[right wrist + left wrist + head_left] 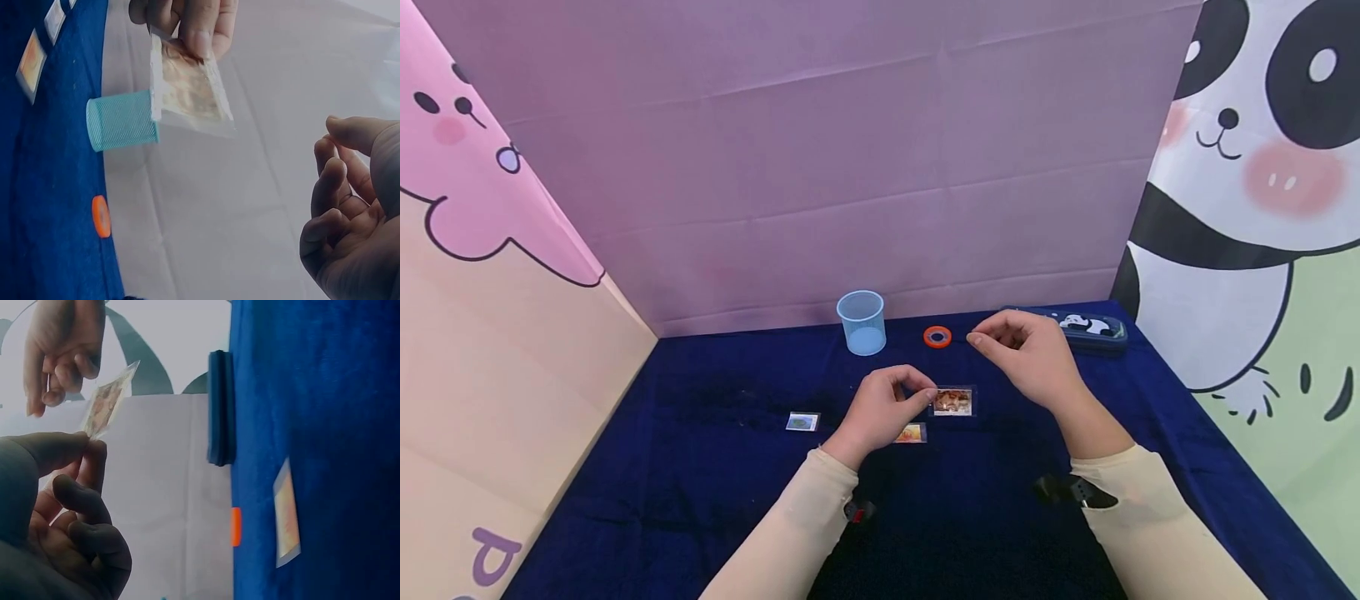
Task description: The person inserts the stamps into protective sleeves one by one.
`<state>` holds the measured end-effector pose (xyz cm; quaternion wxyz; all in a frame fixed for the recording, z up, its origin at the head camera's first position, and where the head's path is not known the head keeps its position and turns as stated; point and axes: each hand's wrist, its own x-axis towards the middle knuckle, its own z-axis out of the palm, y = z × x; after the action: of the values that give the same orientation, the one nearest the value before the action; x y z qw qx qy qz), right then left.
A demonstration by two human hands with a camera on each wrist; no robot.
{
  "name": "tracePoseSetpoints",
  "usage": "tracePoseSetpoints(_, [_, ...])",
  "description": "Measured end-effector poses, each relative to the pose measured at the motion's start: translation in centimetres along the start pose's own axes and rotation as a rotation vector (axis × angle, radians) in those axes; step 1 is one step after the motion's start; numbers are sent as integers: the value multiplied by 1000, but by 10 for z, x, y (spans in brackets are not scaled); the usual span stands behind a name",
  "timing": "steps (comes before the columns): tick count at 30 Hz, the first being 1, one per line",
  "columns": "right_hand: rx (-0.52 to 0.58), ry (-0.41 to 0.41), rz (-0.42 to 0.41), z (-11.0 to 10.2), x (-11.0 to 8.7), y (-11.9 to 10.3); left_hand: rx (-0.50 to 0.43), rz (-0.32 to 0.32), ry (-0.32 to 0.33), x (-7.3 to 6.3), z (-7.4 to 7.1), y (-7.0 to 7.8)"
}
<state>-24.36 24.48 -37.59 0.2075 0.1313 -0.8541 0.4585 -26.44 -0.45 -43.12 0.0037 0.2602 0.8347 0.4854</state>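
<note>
My left hand (880,408) pinches a small picture card in a clear sleeve (952,402) between thumb and index finger, raised above the cloth. Its brownish print faces the right wrist view, where the sleeved card tilts down from the fingertips. To the right, my right hand (1030,354) is held up with thumb and index tips together and the other fingers curled. Nothing shows between those fingertips (328,140). Under the left hand lies an orange-yellow card (912,433), partly hidden by it. A bluish-green card (802,422) lies farther left.
A light blue mesh cup (862,325) stands at the back of the dark blue cloth (700,500). Beside it lies an orange tape roll (937,337). A dark blue pencil case with a panda (1093,329) sits behind the right hand. Printed fabric walls surround the table.
</note>
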Motion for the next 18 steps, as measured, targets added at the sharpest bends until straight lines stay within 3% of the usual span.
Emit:
tracePoseSetpoints(8, [-62, -14, 75, 3, 3, 18, 34, -33, -81, 4, 17, -6])
tracePoseSetpoints(18, [-107, -20, 94, 5, 8, 29, 33, -126, -146, 6, 23, -14])
